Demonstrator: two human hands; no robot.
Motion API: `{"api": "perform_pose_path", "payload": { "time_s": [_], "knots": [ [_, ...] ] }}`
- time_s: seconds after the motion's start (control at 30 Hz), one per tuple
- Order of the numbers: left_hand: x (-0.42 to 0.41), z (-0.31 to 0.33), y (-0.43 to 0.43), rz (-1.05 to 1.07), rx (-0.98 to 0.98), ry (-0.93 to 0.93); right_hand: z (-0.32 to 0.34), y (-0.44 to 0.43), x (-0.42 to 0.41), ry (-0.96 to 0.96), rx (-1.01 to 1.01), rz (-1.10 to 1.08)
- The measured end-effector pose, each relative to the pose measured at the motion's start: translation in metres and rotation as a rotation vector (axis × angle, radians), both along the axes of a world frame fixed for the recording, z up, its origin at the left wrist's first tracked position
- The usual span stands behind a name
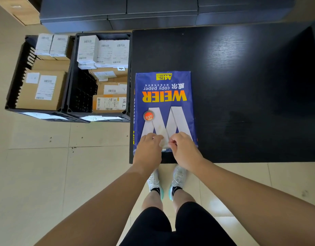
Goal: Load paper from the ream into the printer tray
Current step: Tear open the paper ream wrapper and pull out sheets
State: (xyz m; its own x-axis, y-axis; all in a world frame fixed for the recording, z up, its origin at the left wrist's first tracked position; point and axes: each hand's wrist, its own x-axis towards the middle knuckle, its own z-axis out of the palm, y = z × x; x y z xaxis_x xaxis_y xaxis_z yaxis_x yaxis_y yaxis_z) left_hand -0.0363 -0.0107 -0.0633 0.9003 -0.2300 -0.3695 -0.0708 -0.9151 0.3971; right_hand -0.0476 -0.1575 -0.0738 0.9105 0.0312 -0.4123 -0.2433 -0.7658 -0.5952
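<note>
A blue ream of copy paper (163, 103) with yellow lettering lies flat on the black table (242, 86), at its near left corner. My left hand (148, 148) and my right hand (184, 148) both rest on the ream's near end. Their fingertips pinch the wrapper there, where a strip of pale paper shows between them. The wrapper looks closed over the rest of the ream. No printer or tray is in view.
Two black crates (71, 96) filled with cardboard boxes and white cartons stand on the tiled floor left of the table. Dark cabinets (153, 13) run along the far side. My feet stand at the table's near edge.
</note>
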Motion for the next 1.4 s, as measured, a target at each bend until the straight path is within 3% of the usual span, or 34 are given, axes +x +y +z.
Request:
{"api": "perform_pose_path", "payload": {
  "time_s": [0.53, 0.83, 1.0, 1.23, 1.4],
  "knots": [
    [-0.019, -0.001, -0.002, 0.113, -0.029, -0.116, -0.003, 0.0, -0.023, -0.049, 0.019, 0.051],
    [-0.027, 0.0, 0.011, -0.05, 0.018, -0.176, -0.002, 0.003, -0.041, -0.093, -0.008, 0.053],
    [-0.034, -0.004, 0.022, -0.145, -0.027, -0.143, -0.001, 0.011, -0.055, -0.063, -0.058, 0.044],
    [-0.042, -0.012, 0.027, -0.101, -0.188, -0.052, 0.0, 0.019, -0.069, -0.102, -0.117, -0.121],
    [-0.048, -0.018, 0.025, -0.064, -0.173, 0.037, -0.005, 0.021, -0.071, -0.054, -0.088, -0.216]
  ]
}}
